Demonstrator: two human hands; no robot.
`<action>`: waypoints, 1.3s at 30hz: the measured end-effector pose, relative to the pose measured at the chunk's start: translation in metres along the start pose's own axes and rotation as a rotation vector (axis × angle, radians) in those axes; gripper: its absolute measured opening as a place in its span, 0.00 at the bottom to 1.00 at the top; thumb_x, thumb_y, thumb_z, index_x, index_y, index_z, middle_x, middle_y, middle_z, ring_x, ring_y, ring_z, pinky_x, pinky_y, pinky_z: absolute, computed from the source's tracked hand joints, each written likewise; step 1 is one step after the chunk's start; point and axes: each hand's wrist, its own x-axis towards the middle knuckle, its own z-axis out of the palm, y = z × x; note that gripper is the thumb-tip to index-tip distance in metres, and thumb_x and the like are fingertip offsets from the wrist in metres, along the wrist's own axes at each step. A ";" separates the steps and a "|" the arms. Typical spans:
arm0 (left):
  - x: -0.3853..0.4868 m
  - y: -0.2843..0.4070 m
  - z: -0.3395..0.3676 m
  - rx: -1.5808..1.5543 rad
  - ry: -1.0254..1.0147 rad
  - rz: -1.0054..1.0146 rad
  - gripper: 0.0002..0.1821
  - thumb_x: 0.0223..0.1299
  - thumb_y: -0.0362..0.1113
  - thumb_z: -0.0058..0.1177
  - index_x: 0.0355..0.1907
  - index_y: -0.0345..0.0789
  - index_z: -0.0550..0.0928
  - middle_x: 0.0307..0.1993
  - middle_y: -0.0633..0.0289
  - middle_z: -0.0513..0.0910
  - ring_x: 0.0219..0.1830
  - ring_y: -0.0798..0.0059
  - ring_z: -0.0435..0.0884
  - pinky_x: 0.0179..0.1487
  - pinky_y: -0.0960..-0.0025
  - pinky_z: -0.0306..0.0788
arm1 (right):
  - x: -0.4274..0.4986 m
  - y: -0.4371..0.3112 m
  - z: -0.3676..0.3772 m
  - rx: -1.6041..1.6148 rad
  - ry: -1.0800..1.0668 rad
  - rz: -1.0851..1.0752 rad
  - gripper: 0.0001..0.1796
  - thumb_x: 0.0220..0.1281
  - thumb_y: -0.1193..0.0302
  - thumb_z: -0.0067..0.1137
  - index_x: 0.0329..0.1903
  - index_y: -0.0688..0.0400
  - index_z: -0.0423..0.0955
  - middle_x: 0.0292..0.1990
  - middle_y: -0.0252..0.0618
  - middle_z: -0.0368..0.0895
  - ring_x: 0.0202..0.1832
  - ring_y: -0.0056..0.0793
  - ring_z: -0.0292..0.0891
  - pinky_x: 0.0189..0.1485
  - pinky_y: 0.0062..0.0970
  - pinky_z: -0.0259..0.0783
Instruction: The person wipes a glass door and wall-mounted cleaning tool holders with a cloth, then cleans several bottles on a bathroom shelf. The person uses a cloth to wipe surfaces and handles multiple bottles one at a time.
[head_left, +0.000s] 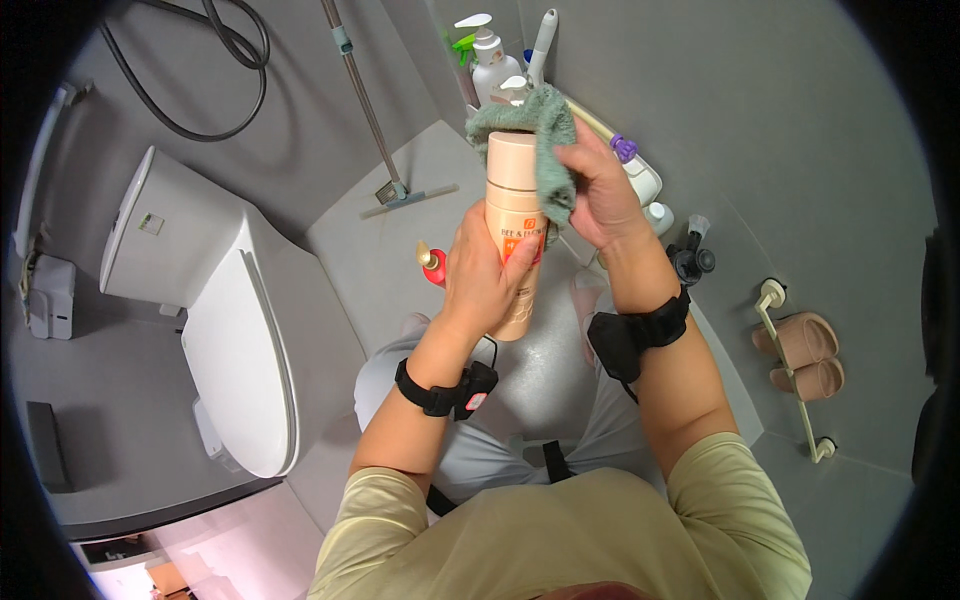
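Note:
My left hand (484, 274) grips a peach-coloured Bee & Flower bottle (513, 206) around its lower half. The bottle is tilted slightly, with its smooth cap toward the far wall and printed writing on its front. A green plush cloth (553, 154) is pinched in my right hand (604, 184), between thumb and fingers. One fold of the cloth lies along the right side of the cap, and another loops behind its top. Part of the label is covered by my left thumb.
A red bottle with a gold pump (433, 264) stands on the floor beyond my left wrist. White pump bottles (493, 67) and brushes crowd the corner. A floor squeegee (409, 201) leans there, left of them. The toilet (240, 360) is at left; slippers (806, 345) hang on a wall rail at right.

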 end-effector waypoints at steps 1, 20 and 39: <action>0.000 0.001 0.000 0.001 0.001 -0.006 0.31 0.58 0.47 0.58 0.54 0.27 0.66 0.45 0.44 0.75 0.46 0.48 0.75 0.49 0.56 0.69 | 0.000 0.002 0.003 -0.080 0.003 -0.019 0.25 0.60 0.74 0.51 0.61 0.65 0.63 0.52 0.40 0.74 0.52 0.24 0.71 0.56 0.26 0.68; 0.001 -0.004 0.009 0.275 0.106 0.058 0.29 0.57 0.43 0.57 0.54 0.27 0.66 0.45 0.44 0.73 0.46 0.46 0.72 0.49 0.54 0.67 | -0.002 0.043 0.024 -1.305 0.333 -0.708 0.19 0.65 0.63 0.53 0.53 0.61 0.67 0.40 0.51 0.76 0.40 0.49 0.75 0.46 0.37 0.70; -0.001 -0.007 0.003 -0.288 0.143 0.045 0.25 0.67 0.45 0.46 0.57 0.28 0.63 0.46 0.49 0.72 0.51 0.59 0.72 0.56 0.62 0.65 | 0.002 0.043 0.016 -0.472 0.186 -0.290 0.18 0.72 0.60 0.42 0.49 0.63 0.71 0.39 0.57 0.79 0.41 0.53 0.75 0.45 0.35 0.70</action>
